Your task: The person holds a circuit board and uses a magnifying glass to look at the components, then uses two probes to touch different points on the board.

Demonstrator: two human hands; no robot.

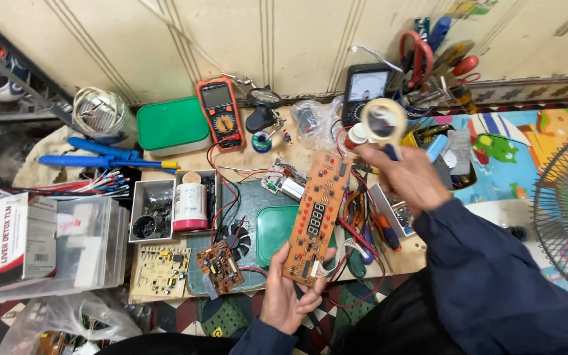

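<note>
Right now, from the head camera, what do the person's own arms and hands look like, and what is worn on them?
Both hands are bare, no gloves, rings or watch visible. The right hand comes out of a long dark navy fabric sleeve, loose and creased, ending at the wrist. The left hand shows only a short piece of matching dark navy cuff at the bottom edge.

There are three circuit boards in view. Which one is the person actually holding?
The long orange board with the red digit display, gripped at its lower end by the left hand. The yellow board and small brown board lie on the bench.
</note>
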